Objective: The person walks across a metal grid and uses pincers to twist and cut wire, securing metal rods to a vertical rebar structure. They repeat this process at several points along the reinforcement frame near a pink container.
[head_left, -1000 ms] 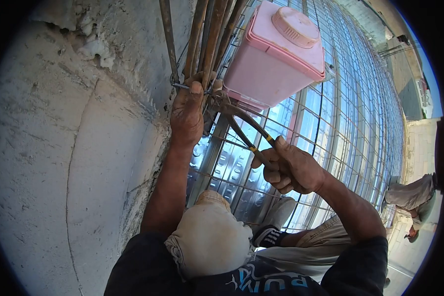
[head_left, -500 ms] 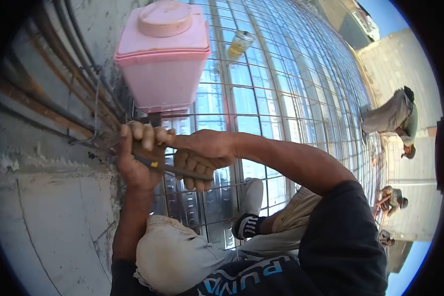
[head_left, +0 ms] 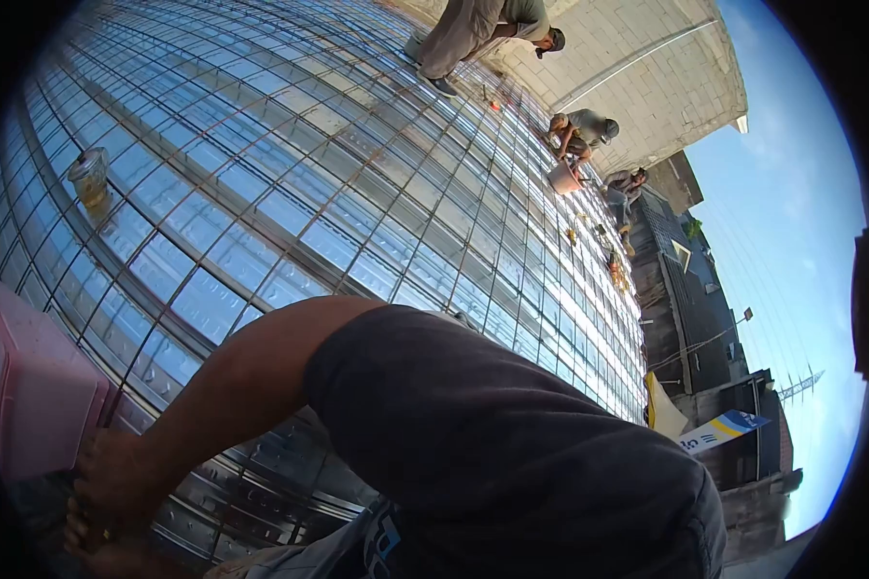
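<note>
Both my hands are low at the left edge, in shadow and partly cut off by the lens rim. My right hand (head_left: 101,487) reaches down beside the pink plastic container (head_left: 53,396), its fingers curled; what they hold, if anything, is not clear. Just below, my left hand (head_left: 116,558) is close against it, mostly dark. A small yellow mark between the hands looks like the one on the dark-handled hand tool (head_left: 106,534). The tool's head and the bars at the wall are out of view.
Steel mesh (head_left: 357,222) lies over shiny ribbed metal decking. A glass jar (head_left: 91,183) with yellowish contents stands on it. Several people work near the far block wall (head_left: 637,87), one by a pinkish bucket (head_left: 564,178). A banner (head_left: 724,431) hangs at the right.
My view has swung to the right and up. The hands, container and jar have shifted left in view, and the wall with bars has left it. More of the mesh and far people show.
</note>
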